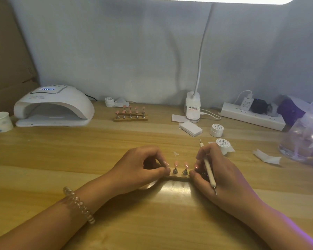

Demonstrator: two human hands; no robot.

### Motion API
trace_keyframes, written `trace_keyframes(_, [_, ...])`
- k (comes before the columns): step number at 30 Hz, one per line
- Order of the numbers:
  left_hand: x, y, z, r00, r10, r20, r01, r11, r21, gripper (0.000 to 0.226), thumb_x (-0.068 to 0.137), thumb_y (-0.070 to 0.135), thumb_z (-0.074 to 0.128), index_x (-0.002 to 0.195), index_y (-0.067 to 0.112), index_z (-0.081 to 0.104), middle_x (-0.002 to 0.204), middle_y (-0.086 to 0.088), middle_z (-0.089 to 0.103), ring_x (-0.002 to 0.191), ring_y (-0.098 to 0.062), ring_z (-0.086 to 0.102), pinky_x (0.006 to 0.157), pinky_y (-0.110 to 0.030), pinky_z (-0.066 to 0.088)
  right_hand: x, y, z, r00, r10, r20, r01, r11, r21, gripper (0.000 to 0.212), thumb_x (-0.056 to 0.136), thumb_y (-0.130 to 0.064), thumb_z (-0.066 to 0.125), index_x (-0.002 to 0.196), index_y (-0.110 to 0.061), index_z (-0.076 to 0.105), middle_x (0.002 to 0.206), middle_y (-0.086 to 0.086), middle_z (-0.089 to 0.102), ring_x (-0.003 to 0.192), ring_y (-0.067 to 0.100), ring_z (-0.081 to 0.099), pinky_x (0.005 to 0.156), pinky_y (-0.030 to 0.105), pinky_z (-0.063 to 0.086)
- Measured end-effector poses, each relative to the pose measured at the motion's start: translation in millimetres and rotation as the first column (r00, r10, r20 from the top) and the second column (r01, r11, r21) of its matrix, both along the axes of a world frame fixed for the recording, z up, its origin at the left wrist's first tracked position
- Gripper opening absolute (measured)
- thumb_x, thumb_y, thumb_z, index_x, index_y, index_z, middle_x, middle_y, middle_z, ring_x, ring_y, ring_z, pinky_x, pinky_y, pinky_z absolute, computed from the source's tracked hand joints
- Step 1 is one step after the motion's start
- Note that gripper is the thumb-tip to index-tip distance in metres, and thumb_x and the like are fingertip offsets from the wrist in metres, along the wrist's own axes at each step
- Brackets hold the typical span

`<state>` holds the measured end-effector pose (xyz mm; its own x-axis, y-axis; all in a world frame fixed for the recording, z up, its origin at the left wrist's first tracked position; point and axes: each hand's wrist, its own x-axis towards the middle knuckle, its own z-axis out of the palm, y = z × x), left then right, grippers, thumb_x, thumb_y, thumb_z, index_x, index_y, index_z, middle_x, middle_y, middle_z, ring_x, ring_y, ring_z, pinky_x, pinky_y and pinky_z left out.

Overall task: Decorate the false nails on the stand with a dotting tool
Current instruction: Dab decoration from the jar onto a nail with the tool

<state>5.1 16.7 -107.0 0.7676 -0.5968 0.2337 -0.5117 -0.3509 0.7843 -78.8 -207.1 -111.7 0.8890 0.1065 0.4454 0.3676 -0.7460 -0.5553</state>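
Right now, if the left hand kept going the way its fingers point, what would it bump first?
Probably the false nail on the nail stand, just beyond the left hand; depth is unclear.

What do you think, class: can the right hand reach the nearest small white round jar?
Probably yes: the small white round jar sits just beyond the right hand, nothing between, though that hand holds a slim white dotting tool.

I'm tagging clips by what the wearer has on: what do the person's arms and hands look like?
Both forearms are bare: no sleeves, no gloves. Behind the left hand, the wrist carries a clear, pale coiled band. The right hand and wrist carry nothing worn; no rings show.
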Motion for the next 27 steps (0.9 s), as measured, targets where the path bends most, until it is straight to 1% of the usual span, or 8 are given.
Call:
trace_keyframes(4, [-1.5,-3.4,-2.5,0.997,0.032,0.074,-0.033,0.999,0.012,0.019,0.078,0.031,0.083,0.078,0.027,0.064,0.075,0.008,0.067,0.068,-0.013,0.061,0.064,-0.040,0.050,0.2,-0.3,-0.2,1.000,0.004,-0.011,-0.004,1.000,0.004,0.034,0.085,-0.020,0.071,0.099,-0.031,0.042,0.086,-0.016,0.058,0.081,0.010,0.059,0.064,0.023,0.047])
trace_keyframes(6, [-2.5,-2.9,-3.5,0.996,0.010,0.087,-0.012,1.000,0.026,0.021,0.079,0.034,0.082,0.080,0.025,0.063,0.073,0.010,0.064,0.065,-0.010,0.057,0.060,-0.032,0.047,-0.1,-0.7,-0.1,1.000,0.005,-0.011,-0.005,1.000,0.000,0.035,0.085,-0.021,0.072,0.098,-0.032,0.041,0.088,-0.016,0.058,0.080,0.009,0.059,0.064,0.021,0.046])
trace_keyframes(12, [-0.4,-0.7,-1.5,0.999,-0.002,0.042,0.000,1.000,0.029,0.011,0.084,0.021,0.078,0.085,0.020,0.067,0.075,0.009,0.066,0.065,-0.005,0.057,0.060,-0.019,0.042,0.1,0.1,0.5,1.000,-0.003,-0.001,0.003,1.000,-0.009,0.035,0.085,-0.022,0.072,0.098,-0.032,0.041,0.086,-0.017,0.058,0.081,0.008,0.060,0.065,0.022,0.048])
trace_keyframes(15, [-1.3,-1.5,-0.9,0.999,0.002,0.047,-0.003,1.000,0.027,0.013,0.083,0.022,0.078,0.084,0.021,0.065,0.076,0.005,0.066,0.065,-0.006,0.057,0.060,-0.021,0.042,0.6,0.6,0.9,1.000,0.004,0.001,-0.004,1.000,-0.002,0.036,0.086,-0.018,0.072,0.099,-0.030,0.041,0.088,-0.016,0.057,0.080,0.010,0.059,0.064,0.020,0.046])
trace_keyframes(18, [-3.0,-2.8,-0.1,0.996,-0.023,0.081,0.019,0.998,0.056,0.018,0.081,0.026,0.079,0.086,0.025,0.062,0.079,0.013,0.061,0.069,-0.007,0.055,0.061,-0.022,0.042,1.1,0.8,0.6,1.000,0.008,-0.015,-0.008,1.000,0.022,0.036,0.086,-0.017,0.073,0.098,-0.029,0.042,0.084,-0.015,0.058,0.079,0.009,0.059,0.063,0.017,0.044])
trace_keyframes(22, [-3.4,-4.0,-0.4,0.989,-0.006,0.147,-0.007,0.996,0.090,0.019,0.082,0.027,0.077,0.093,0.026,0.062,0.084,0.021,0.057,0.075,-0.005,0.052,0.063,-0.014,0.037,1.5,2.9,2.1,1.000,-0.010,-0.016,0.010,1.000,0.027,0.037,0.085,-0.022,0.075,0.098,-0.030,0.041,0.086,-0.017,0.059,0.081,0.007,0.061,0.065,0.019,0.046])
trace_keyframes(24, [-2.7,-2.9,-0.6,0.981,0.044,0.187,-0.064,0.993,0.104,0.020,0.083,0.028,0.076,0.097,0.031,0.062,0.088,0.022,0.057,0.080,-0.004,0.052,0.065,-0.014,0.039,0.7,4.1,3.9,1.000,-0.030,0.004,0.030,0.999,0.015,0.038,0.083,-0.029,0.076,0.100,-0.029,0.041,0.091,-0.015,0.059,0.085,0.007,0.062,0.071,0.027,0.051])
trace_keyframes(27, [0.1,-0.6,-0.5,0.969,0.144,0.202,-0.168,0.980,0.105,0.022,0.084,0.031,0.073,0.101,0.035,0.059,0.097,0.022,0.059,0.084,-0.004,0.052,0.069,-0.019,0.043,0.4,1.3,6.3,0.987,-0.125,0.099,0.122,0.992,0.033,0.038,0.082,-0.023,0.074,0.104,-0.025,0.043,0.100,-0.009,0.060,0.095,0.013,0.062,0.078,0.041,0.052])
